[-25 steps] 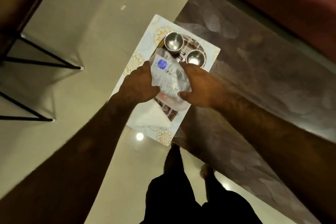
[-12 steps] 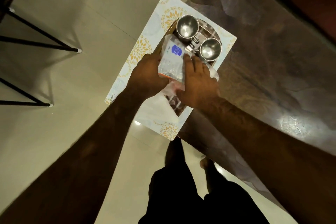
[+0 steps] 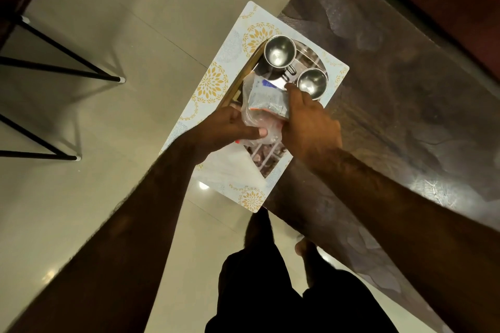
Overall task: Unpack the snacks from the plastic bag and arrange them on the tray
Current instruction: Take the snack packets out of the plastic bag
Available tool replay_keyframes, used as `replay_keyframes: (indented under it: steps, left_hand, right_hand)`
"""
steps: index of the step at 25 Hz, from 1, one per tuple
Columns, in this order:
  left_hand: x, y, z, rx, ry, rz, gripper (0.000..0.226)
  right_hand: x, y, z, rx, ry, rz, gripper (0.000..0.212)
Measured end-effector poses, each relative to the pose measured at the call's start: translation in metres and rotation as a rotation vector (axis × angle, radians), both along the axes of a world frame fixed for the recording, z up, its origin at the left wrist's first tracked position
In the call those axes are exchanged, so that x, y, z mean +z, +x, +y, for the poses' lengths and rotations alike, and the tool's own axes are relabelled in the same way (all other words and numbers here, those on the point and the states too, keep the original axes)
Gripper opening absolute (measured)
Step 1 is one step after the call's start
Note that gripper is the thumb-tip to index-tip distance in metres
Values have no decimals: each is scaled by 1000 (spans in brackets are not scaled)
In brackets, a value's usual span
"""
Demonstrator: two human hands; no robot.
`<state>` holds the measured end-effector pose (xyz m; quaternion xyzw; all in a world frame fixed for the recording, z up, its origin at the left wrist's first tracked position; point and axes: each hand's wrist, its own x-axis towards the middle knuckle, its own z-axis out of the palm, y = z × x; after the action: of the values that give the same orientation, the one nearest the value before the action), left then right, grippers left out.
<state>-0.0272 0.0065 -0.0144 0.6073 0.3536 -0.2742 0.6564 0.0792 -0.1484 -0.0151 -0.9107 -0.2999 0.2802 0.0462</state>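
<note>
Reaching in over the tray [image 3: 244, 73], left hand [image 3: 224, 130] pinching the clear plastic bag [image 3: 257, 121], right hand [image 3: 308, 121] gripping the snack packet [image 3: 266, 98] near two steel cups [image 3: 278, 50].

Dark brown worktop [image 3: 405, 84] with a mottled, kinda stone-like finish, pretty glossy in spots. A pale placemat [image 3: 213, 84] with gold flower prints lies right at its left edge, and a good chunk of the mat hangs out over the floor [image 3: 108, 143]. On the mat sits a tray [image 3: 267, 161], long side running along the worktop's edge.
</note>
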Motion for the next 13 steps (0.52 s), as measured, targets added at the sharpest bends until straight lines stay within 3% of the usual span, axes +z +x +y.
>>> replay_keyframes:
  steps: [3,8,13]
  left_hand:
    - [4,-1,-6,71,-30,52,47]
    - [11,-1,-18,237,9,144,40]
    - [25,2,-25,464,23,46,41]
  right_hand:
    - [2,4,-1,-29,21,-5,71]
    - [8,9,0,-25,44,37,80]
    - [37,7,-5,52,174,40,91]
